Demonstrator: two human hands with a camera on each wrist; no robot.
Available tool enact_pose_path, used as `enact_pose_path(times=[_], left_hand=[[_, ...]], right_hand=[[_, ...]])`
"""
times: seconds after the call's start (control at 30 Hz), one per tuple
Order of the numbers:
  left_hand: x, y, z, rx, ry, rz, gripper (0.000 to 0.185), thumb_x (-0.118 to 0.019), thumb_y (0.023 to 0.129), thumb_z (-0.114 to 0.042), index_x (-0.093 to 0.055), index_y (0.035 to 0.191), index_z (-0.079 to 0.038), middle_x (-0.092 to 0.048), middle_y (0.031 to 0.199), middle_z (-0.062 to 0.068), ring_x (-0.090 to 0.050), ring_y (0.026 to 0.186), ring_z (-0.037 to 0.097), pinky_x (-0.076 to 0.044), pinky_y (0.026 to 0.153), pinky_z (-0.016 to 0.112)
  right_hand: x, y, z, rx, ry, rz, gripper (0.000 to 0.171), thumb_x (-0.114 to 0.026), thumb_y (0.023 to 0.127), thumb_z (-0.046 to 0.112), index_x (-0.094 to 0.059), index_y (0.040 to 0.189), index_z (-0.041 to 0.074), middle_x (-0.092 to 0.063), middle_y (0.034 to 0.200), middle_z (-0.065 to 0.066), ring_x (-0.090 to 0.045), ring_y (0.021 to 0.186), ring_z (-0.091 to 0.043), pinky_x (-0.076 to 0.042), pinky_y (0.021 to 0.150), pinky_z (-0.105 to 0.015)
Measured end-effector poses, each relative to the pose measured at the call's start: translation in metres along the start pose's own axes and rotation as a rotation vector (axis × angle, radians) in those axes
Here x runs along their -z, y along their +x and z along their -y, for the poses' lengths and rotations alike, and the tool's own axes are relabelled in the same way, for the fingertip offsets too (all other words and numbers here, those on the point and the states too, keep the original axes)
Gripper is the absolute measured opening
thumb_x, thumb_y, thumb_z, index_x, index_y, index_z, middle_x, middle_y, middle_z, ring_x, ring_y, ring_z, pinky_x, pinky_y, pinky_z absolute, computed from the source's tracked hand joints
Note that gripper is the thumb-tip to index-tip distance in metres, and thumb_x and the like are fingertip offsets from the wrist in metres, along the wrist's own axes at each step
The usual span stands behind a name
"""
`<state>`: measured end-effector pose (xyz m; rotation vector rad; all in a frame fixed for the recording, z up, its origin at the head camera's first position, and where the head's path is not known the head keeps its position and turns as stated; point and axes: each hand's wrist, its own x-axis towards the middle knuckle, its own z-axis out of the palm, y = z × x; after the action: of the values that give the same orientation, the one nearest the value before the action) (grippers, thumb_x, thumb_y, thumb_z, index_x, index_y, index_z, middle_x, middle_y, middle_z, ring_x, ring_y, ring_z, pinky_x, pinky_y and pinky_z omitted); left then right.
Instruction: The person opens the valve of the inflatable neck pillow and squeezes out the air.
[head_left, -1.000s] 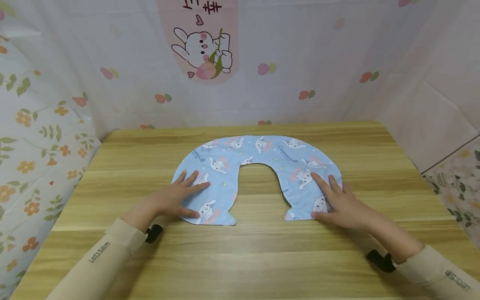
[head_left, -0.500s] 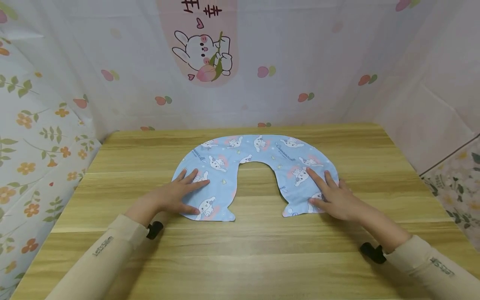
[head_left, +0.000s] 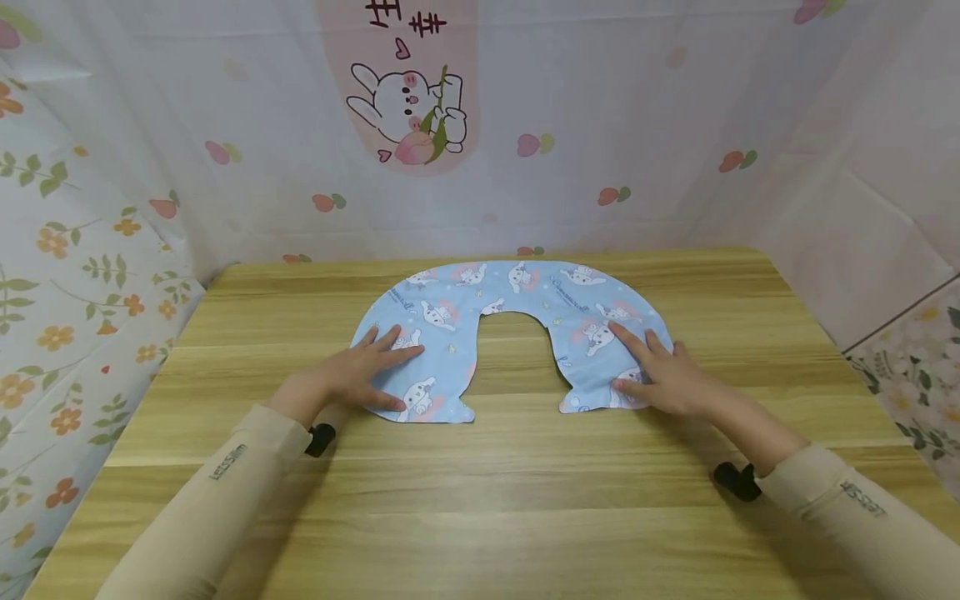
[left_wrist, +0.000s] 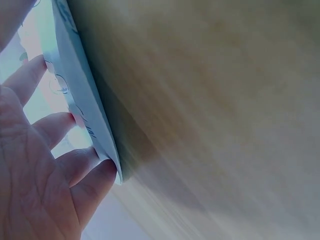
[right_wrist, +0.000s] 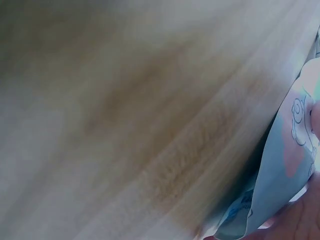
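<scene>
Both hands lie flat with fingers spread: the left hand (head_left: 352,377) presses one end of the flat, light-blue, U-shaped cartoon-print cloth cover (head_left: 517,292), the right hand (head_left: 660,377) the other. Under them spreads a light wooden table (head_left: 480,500); beyond hangs a pale fruit-patterned curtain (head_left: 600,108).

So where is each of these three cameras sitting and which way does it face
Head: worn up high, looks forward and down at the table and blue pillow cover; left hand, right hand and both sleeves show.
Left wrist: sits low by the table, looks along the cover's edge; palm and fingers show.
Right wrist: low over blurred wood, cover at right; only a sliver of hand.
All three share the cover and table.
</scene>
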<state>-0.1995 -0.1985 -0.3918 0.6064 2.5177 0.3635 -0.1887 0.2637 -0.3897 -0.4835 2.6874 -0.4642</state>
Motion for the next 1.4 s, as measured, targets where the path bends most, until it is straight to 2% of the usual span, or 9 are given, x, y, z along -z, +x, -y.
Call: enact_pose_path(times=[0.2,0.4,0.6,0.77,0.87,1.1,1.23,1.4], left_hand=[[0.005,0.007,0.001,0.002,-0.006,-0.002,0.09,-0.074,0.085,-0.051,-0.027,0.158,-0.026,-0.001,0.167,0.021,0.007,0.149,0.055,-0.017,0.111,0.078],[0.008,0.013,0.003,0.018,-0.018,0.013,0.091,-0.074,0.085,-0.051,-0.026,0.158,-0.027,0.0,0.167,0.02,0.008,0.15,0.053,-0.016,0.111,0.077],[0.009,0.014,0.004,0.024,-0.041,0.013,0.091,-0.075,0.084,-0.049,-0.026,0.158,-0.027,0.001,0.168,0.018,0.009,0.151,0.05,-0.013,0.113,0.076],[0.01,0.014,0.006,0.017,-0.054,0.017,0.091,-0.076,0.084,-0.048,-0.027,0.158,-0.025,0.001,0.167,0.02,0.009,0.15,0.052,-0.012,0.113,0.077],[0.011,0.016,0.006,0.012,-0.057,0.013,0.091,-0.076,0.084,-0.046,-0.028,0.158,-0.025,0.0,0.167,0.02,0.009,0.15,0.052,-0.012,0.113,0.076],[0.016,0.019,0.006,0.037,-0.063,0.021,0.091,-0.078,0.083,-0.045,-0.029,0.158,-0.027,0.0,0.168,0.018,0.009,0.151,0.05,-0.013,0.113,0.076],[0.017,0.019,0.005,0.045,-0.076,0.02,0.092,-0.078,0.083,-0.044,-0.029,0.158,-0.027,0.001,0.168,0.017,0.009,0.151,0.049,-0.012,0.113,0.076],[0.013,0.017,0.004,0.037,-0.072,0.021,0.092,-0.077,0.084,-0.046,-0.027,0.158,-0.026,0.001,0.168,0.018,0.011,0.151,0.049,-0.012,0.113,0.076]], right_hand=[[0.003,0.007,-0.003,-0.01,0.01,-0.009,0.087,-0.056,0.097,0.051,-0.003,0.161,0.026,-0.01,0.152,-0.048,-0.004,0.129,-0.08,-0.009,0.101,-0.086],[0.005,0.012,-0.006,0.016,0.016,-0.018,0.085,-0.058,0.097,0.049,-0.008,0.161,0.024,-0.012,0.154,-0.045,-0.006,0.138,-0.071,-0.009,0.106,-0.083],[0.008,0.018,-0.011,0.064,-0.023,-0.07,0.085,-0.064,0.093,0.05,-0.019,0.159,0.02,-0.025,0.155,-0.039,-0.015,0.141,-0.067,-0.015,0.108,-0.08],[0.012,0.019,-0.013,0.116,0.001,-0.094,0.085,-0.071,0.089,0.045,-0.029,0.157,0.015,-0.032,0.156,-0.03,-0.022,0.146,-0.053,-0.007,0.117,-0.072],[0.014,0.02,-0.013,0.123,0.01,-0.095,0.086,-0.073,0.088,0.045,-0.031,0.156,0.014,-0.032,0.156,-0.029,-0.019,0.147,-0.053,-0.008,0.116,-0.072],[0.018,0.026,-0.015,0.141,-0.002,-0.099,0.087,-0.075,0.087,0.04,-0.031,0.156,0.01,-0.036,0.156,-0.027,-0.027,0.146,-0.049,-0.006,0.119,-0.068],[0.018,0.026,-0.016,0.127,-0.02,-0.107,0.086,-0.074,0.088,0.04,-0.031,0.156,0.011,-0.036,0.156,-0.027,-0.027,0.146,-0.05,-0.007,0.119,-0.069],[0.015,0.023,-0.012,0.081,-0.065,-0.112,0.087,-0.071,0.089,0.048,-0.028,0.157,0.017,-0.034,0.156,-0.028,-0.019,0.144,-0.059,-0.015,0.111,-0.077]])
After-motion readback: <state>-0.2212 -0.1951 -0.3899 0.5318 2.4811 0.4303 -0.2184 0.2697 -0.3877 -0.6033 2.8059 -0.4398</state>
